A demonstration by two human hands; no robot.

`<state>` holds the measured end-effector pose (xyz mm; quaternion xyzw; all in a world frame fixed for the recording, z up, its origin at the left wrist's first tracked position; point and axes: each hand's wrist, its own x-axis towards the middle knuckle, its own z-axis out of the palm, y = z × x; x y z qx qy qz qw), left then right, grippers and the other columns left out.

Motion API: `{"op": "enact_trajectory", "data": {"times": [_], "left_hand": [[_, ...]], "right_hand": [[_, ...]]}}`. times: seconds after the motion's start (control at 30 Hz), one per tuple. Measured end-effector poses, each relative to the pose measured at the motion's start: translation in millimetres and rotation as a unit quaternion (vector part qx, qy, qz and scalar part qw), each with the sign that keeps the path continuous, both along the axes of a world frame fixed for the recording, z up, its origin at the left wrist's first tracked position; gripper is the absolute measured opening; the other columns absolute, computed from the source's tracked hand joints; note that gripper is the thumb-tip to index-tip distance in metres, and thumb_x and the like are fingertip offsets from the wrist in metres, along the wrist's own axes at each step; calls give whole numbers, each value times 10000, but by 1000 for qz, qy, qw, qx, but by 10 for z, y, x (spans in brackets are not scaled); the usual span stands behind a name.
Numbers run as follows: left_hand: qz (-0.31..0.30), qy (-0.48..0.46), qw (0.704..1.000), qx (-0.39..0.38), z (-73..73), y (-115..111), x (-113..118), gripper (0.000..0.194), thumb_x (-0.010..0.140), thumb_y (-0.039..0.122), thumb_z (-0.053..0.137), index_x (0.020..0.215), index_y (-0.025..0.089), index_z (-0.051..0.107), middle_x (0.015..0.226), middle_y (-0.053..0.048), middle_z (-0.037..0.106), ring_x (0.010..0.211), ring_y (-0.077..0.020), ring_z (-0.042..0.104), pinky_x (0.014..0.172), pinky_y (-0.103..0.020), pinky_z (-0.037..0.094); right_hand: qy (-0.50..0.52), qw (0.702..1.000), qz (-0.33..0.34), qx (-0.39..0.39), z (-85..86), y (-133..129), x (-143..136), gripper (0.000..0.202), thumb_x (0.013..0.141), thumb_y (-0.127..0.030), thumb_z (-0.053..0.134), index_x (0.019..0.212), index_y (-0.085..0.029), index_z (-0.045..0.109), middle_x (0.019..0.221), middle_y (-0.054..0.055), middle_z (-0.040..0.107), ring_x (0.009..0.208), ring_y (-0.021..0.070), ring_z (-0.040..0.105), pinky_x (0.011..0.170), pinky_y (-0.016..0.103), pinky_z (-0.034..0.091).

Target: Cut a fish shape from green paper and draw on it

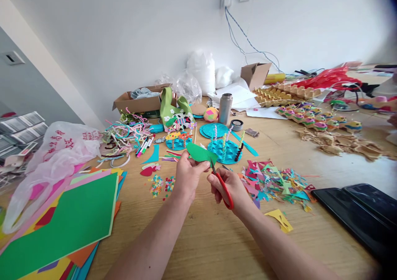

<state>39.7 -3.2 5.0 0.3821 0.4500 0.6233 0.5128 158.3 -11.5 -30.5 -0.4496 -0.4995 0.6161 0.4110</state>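
Observation:
My left hand (190, 172) pinches a piece of green paper (198, 152) with a rounded outer edge, held above the table. My right hand (231, 189) grips a pair of red-handled scissors (223, 187), its fingers closed around the handles. The dark blades meet the right end of the green paper. Just beyond the hands stands a blue scalloped disc (228, 152) with twisted pipe cleaners rising from it. A heap of coloured paper scraps (276, 183) lies to the right of my right hand. Small paper dots (156, 186) are scattered left of my left hand.
Coloured paper sheets (89, 209) are stacked at the left beside a plastic bag (62, 147). Pipe cleaners (124, 133), markers (145, 144) and a steel bottle (225, 108) stand or lie farther back. Dark phones or tablets (350, 214) rest at the right edge.

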Motion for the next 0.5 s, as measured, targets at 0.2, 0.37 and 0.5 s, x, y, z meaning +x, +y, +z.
{"op": "enact_trajectory", "data": {"times": [0.2, 0.37, 0.5], "left_hand": [[-2, 1, 1000, 1, -7, 1, -3, 339, 575, 155, 731, 852, 160, 536, 709, 0, 653, 607, -122, 586, 614, -264, 488], [-2, -6, 1000, -1, -21, 8, -10, 343, 581, 155, 732, 857, 161, 528, 736, -2, 653, 621, -121, 592, 623, -268, 491], [5, -18, 1000, 5, -19, 13, -21, 348, 582, 153, 730, 864, 163, 527, 716, 11, 636, 618, -123, 585, 617, -273, 496]], "right_hand": [[13, 1000, 1, -1, -18, 3, -3, 428, 628, -459, 755, 613, -195, 419, 417, -68, 545, 284, 68, 472, 280, 143, 317], [14, 1000, 1, -6, -17, 10, -8, 431, 623, -457, 759, 611, -196, 417, 414, -68, 544, 278, 67, 466, 274, 142, 313], [10, 1000, 6, 0, -25, 3, -4, 424, 627, -455, 756, 610, -194, 422, 417, -66, 545, 279, 68, 467, 272, 143, 306]]}}
